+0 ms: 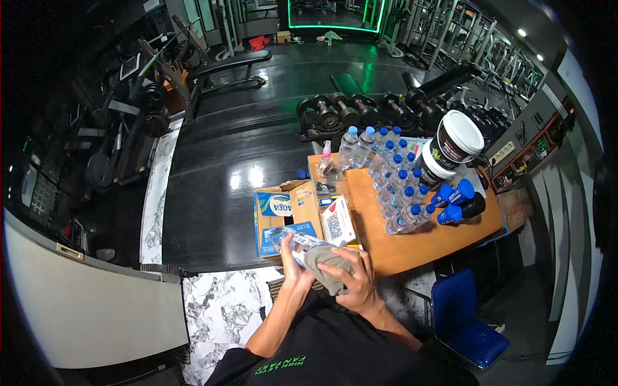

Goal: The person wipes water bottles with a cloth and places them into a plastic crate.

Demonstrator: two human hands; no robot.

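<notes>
Bottle (pixel 302 243) is in both hands, tilted, in front of the torso, one end toward 10 o'clock. Left hand (pixel 297 275) has its fingers curled around the side, gripping. Right hand (pixel 360 286) has its fingers slightly parted, pressing a grey cloth (pixel 320 262) against the other end; contact under the cloth is hidden.

Risks, my read: bottle could slip if the left grip is loose or the plastic is damp, since it's slick and held at an angle. Too hard a squeeze through the cloth could dent it. A loose cloth edge could snag the white QR card (pixel 336 222), near at 2 o'clock. A wide swing toward 2 could topple the crowded bottles on the counter (pixel 386 249): upright, tightly packed, probably a domino case.

Counts, clock from the held bottle:
- held bottle: 1, cloth: 1
- open cardboard box (pixel 304 204): 1, at 11, just beside
- pink-topped bottle (pixel 326 162): 1, at 12
- larger clear bottles (pixel 358 151): 2, at 1
- small blue-capped bottles (pixel 402 174): about 13, at 2, overlap so not exact
- white-lidded tubs (pixel 460 136): 2, at 2
- blue-topped containers (pixel 449 214): 3 visible, between 2 and 3
- blue chair (pixel 460 309): 1, at 4
</notes>
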